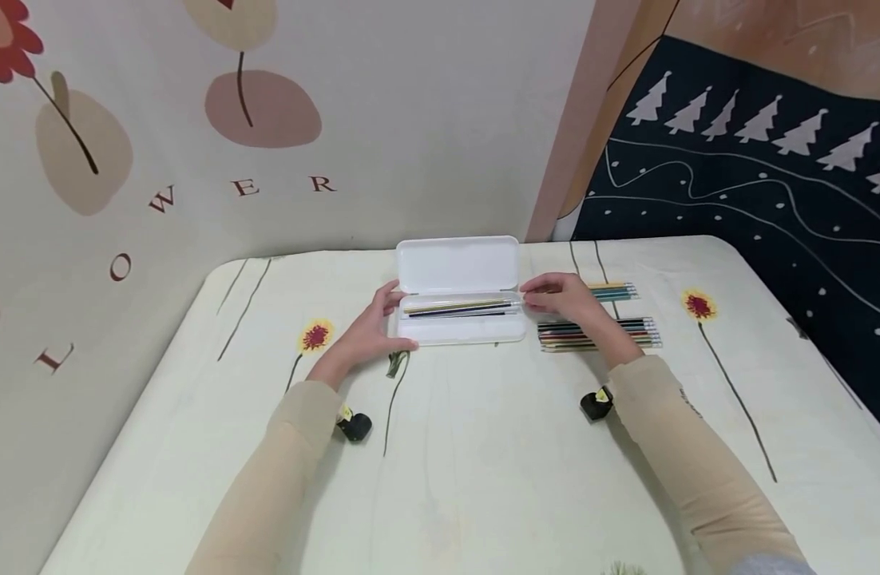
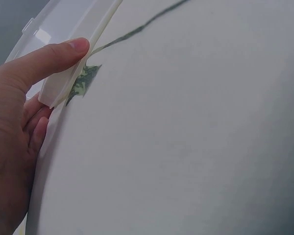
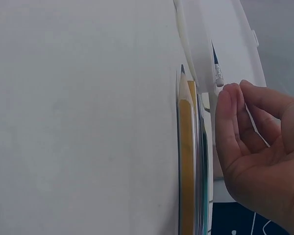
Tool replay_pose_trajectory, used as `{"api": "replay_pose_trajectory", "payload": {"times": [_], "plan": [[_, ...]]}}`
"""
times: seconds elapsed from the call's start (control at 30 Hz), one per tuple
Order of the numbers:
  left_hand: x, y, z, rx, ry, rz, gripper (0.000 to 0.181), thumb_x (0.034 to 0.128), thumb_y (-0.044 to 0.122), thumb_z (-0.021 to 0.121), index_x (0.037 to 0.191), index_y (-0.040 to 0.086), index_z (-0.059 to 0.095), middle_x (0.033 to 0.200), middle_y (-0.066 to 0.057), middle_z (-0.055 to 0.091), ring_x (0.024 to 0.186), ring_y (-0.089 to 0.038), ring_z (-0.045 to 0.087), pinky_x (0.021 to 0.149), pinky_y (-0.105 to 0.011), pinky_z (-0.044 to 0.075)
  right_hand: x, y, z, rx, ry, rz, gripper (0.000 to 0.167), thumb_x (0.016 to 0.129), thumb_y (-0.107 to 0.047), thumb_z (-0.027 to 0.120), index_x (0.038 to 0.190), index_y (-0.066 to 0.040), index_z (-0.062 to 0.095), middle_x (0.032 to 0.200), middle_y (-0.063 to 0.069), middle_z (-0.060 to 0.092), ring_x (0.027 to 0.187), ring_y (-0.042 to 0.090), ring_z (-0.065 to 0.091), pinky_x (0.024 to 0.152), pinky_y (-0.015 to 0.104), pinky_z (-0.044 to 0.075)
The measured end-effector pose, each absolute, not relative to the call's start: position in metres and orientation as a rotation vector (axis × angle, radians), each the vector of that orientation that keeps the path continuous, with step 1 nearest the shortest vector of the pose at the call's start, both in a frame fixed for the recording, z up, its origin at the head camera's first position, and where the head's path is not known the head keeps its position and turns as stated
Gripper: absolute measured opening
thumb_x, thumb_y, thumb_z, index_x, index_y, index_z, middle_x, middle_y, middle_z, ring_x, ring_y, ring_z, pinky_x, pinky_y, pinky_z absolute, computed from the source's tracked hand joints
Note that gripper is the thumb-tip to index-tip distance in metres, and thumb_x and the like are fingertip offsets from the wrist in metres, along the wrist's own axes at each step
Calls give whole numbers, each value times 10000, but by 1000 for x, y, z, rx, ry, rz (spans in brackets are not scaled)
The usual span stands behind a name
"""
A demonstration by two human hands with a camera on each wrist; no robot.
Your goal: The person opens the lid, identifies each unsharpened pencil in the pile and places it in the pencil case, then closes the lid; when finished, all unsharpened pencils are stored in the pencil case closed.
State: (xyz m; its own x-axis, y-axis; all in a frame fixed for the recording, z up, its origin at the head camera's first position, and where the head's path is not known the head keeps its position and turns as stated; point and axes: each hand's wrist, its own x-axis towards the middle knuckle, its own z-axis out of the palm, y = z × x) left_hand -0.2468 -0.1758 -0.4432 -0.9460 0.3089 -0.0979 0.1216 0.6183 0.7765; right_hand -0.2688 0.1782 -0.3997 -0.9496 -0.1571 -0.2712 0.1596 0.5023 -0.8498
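A white pencil case (image 1: 454, 331) lies with its lid (image 1: 457, 263) raised toward the wall. Inside its tray are several pencils (image 1: 460, 310), eraser ends to the right. My left hand (image 1: 371, 329) grips the case's left end, with the thumb (image 2: 76, 47) over the front edge and the other fingers behind. At the right end, my right hand (image 1: 558, 295) has its thumb and fingertips together, close to a pencil's white eraser end (image 3: 219, 78). Nothing shows between those fingertips. Whether they touch the eraser is unclear.
To the right of the case lie a larger row of pencils (image 1: 598, 335) and, behind it, a smaller yellow and teal group (image 1: 616, 292). A flower-printed cloth (image 1: 469, 463) covers the table, which meets a patterned wall (image 1: 411, 144). Small black devices (image 1: 355, 426) sit at both cuffs.
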Motion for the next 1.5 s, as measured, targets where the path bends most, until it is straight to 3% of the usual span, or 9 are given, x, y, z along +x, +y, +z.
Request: {"api": "replay_pose_trajectory", "payload": {"times": [0.27,0.77,1.0,1.2,1.33,1.5], "plan": [[-248,-177,-445,352,2623,1237,1181,759,298,873,1601,210,49,1625,-55,314,1491,-310,313,1249,-510,235,-270,173,-402,-23,2412,-1427,330,970,-225,655,1278,-108,664,1312,126,655,1064,185,603,883,194,500],[-247,-178,-441,342,2626,1243,1187,754,283,876,1602,202,49,1628,-68,310,1489,-317,310,1247,-524,227,-274,199,-396,-10,2400,-1488,371,966,-224,659,1299,-61,636,1279,121,659,923,-4,652,820,110,551],[-241,-177,-449,331,2608,1250,1182,751,286,877,1599,199,59,1621,-64,322,1487,-313,317,1247,-525,227,-261,241,-395,42,2407,-1526,455,963,-242,665,1350,-19,579,1137,-31,682,900,-63,648,844,115,554],[-243,-174,-451,349,2609,1238,1185,749,290,879,1599,209,58,1620,-46,327,1490,-301,320,1252,-507,228,-256,289,-402,143,2394,-1608,589,910,-348,714,1388,-47,550,1074,-143,673,938,-47,657,852,124,557],[-246,-175,-448,351,2619,1235,1186,751,302,876,1600,212,53,1623,-46,322,1491,-302,318,1250,-514,228,-248,305,-392,156,2430,-1599,569,960,-293,661,1413,9,497,957,-275,618,893,-114,634,828,96,549],[-246,-176,-443,345,2619,1240,1186,750,297,877,1600,216,54,1624,-42,320,1492,-301,315,1252,-509,225,-242,323,-388,150,2498,-1568,532,970,-281,650,1388,20,517,947,-298,594,874,-139,609,801,77,543]]}}
